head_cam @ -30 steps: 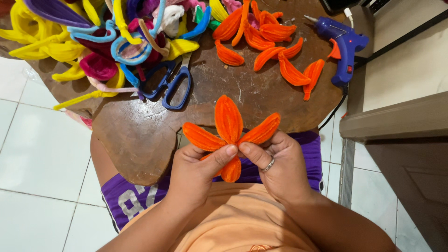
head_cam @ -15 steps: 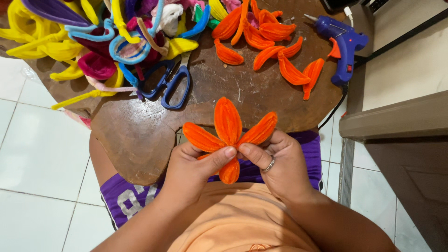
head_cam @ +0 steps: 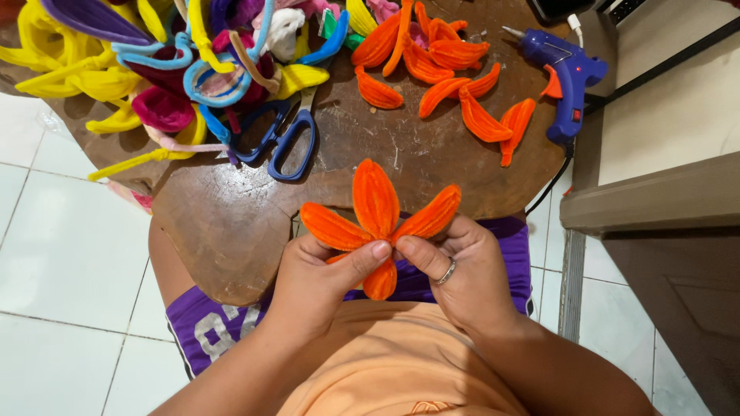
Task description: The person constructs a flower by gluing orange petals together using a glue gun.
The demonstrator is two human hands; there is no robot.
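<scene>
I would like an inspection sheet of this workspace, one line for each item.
Surface: worn brown wooden table, irregular edge.
Job's things: orange pipe-cleaner flower, four petals showing, pinched at its centre by both hands.
Clutter: loose orange petals; heap of yellow, pink and blue pipe cleaners; blue scissors; blue glue gun.
Hands: left hand and right hand, ring on one finger, both hold the flower.
Cables: dark cord hangs below the glue gun.
Surroundings: white tiled floor; brown furniture at right.
</scene>
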